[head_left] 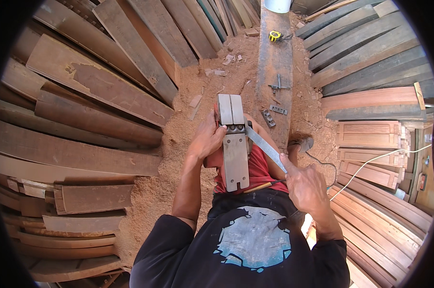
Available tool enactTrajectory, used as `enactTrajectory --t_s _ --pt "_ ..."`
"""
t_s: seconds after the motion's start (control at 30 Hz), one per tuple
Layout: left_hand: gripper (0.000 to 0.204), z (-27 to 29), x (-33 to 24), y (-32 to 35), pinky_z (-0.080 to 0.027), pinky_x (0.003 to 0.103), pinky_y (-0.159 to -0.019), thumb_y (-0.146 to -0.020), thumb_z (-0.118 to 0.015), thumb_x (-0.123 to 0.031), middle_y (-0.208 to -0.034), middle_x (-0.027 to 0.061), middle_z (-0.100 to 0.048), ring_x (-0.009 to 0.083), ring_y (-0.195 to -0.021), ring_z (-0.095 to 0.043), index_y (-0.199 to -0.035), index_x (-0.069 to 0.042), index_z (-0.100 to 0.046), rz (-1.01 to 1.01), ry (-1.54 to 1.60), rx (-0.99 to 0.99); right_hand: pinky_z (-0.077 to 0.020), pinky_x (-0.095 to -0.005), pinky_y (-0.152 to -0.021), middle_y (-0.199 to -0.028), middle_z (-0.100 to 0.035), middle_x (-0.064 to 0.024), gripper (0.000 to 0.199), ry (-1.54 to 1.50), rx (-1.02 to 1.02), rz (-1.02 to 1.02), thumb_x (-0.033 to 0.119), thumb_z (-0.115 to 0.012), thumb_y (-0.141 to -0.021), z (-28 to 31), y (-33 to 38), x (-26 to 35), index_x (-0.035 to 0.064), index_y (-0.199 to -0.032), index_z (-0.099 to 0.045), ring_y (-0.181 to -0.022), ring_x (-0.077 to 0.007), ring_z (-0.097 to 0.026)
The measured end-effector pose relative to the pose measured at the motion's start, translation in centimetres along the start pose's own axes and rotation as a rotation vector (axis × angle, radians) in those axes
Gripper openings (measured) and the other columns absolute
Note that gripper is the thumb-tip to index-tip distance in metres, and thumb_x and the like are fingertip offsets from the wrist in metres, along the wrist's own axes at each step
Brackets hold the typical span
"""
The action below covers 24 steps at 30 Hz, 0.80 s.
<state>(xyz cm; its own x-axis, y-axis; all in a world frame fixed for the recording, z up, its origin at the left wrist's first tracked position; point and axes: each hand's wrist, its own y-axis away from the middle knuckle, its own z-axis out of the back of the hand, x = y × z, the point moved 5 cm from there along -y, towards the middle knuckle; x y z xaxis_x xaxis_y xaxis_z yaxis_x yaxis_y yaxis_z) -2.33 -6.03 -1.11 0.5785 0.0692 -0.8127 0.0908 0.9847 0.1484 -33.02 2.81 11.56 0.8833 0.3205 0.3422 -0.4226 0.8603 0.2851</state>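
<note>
An electric hand planer (236,161) rests upside down over my lap, its silver sole plates facing up and the dark cutter head (235,128) showing between them. My left hand (208,138) grips the planer's left side, thumb near the cutter head. In my right hand (306,187) is a flat grey metal strip (265,146), its far tip at the right end of the cutter head. Whether the tip touches cannot be made out. A thin tool with a yellowish handle (258,187) lies across my lap, below the planer.
A worn plank (274,62) ahead bears a yellow tape measure (275,36), a T-shaped metal tool (279,82), two small metal pieces with holes (268,118) and a white container (277,6). Sawdust (154,206) covers the floor. Stacked boards (102,86) flank both sides; a pale cord (361,170) runs at right.
</note>
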Motion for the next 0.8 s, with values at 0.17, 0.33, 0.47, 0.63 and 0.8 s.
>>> enactTrajectory --t_s 0.17,0.33,0.47,0.63,0.8 --pt "0.062 0.2 -0.4 0.1 -0.047 0.058 -0.108 -0.096 -0.06 -0.026 -0.134 0.037 -0.063 0.0564 -0.125 -0.059 -0.145 0.01 -0.046 0.012 -0.013 0.002 -0.048 -0.0722 -0.088 -0.081 -0.076 -0.0177 0.056 -0.032 0.024 0.004 0.011 -0.062 -0.096 0.5 0.0 0.1 0.0051 -0.152 -0.061 -0.074 -0.0406 -0.074" --pt "0.066 0.1 0.7 -0.1 -0.046 0.056 -0.11 -0.096 -0.058 -0.029 -0.135 0.0389 -0.062 0.0562 -0.127 -0.059 -0.147 0.011 -0.044 0.023 0.006 0.014 -0.049 -0.071 -0.085 -0.085 -0.078 -0.0175 0.054 -0.044 0.011 -0.005 0.011 -0.062 -0.098 0.4 -0.2 0.0 0.0074 -0.152 -0.062 -0.077 -0.0398 -0.075" --pt "0.066 0.1 0.7 -0.3 -0.046 0.056 -0.11 -0.094 -0.055 -0.03 -0.136 0.0398 -0.061 0.0566 -0.127 -0.059 -0.146 0.011 -0.046 0.015 0.013 0.014 -0.0502 -0.0671 -0.081 -0.087 -0.078 -0.0175 0.052 -0.062 0.067 -0.046 0.012 -0.062 -0.099 1.0 -0.4 0.1 0.0085 -0.151 -0.062 -0.079 -0.0392 -0.075" --pt "0.067 0.1 0.6 -0.3 -0.045 0.057 -0.111 -0.093 -0.053 -0.03 -0.136 0.0403 -0.061 0.0565 -0.128 -0.058 -0.146 0.011 -0.047 0.013 0.028 0.009 -0.053 -0.0605 -0.076 -0.083 -0.074 -0.0239 0.055 -0.09 0.022 -0.033 0.012 -0.065 -0.096 1.1 -0.4 0.0 0.007 -0.151 -0.062 -0.075 -0.0457 -0.071" --pt "0.069 0.1 0.5 -0.3 -0.044 0.056 -0.113 -0.094 -0.053 -0.029 -0.14 0.0402 -0.058 0.0559 -0.131 -0.057 -0.149 0.011 -0.044 -0.011 0.016 0.007 -0.0536 -0.0588 -0.075 -0.081 -0.071 -0.0271 0.056 -0.105 -0.043 -0.015 0.012 -0.066 -0.096 0.5 0.0 -0.3 0.011 -0.152 -0.062 -0.076 -0.0486 -0.069"
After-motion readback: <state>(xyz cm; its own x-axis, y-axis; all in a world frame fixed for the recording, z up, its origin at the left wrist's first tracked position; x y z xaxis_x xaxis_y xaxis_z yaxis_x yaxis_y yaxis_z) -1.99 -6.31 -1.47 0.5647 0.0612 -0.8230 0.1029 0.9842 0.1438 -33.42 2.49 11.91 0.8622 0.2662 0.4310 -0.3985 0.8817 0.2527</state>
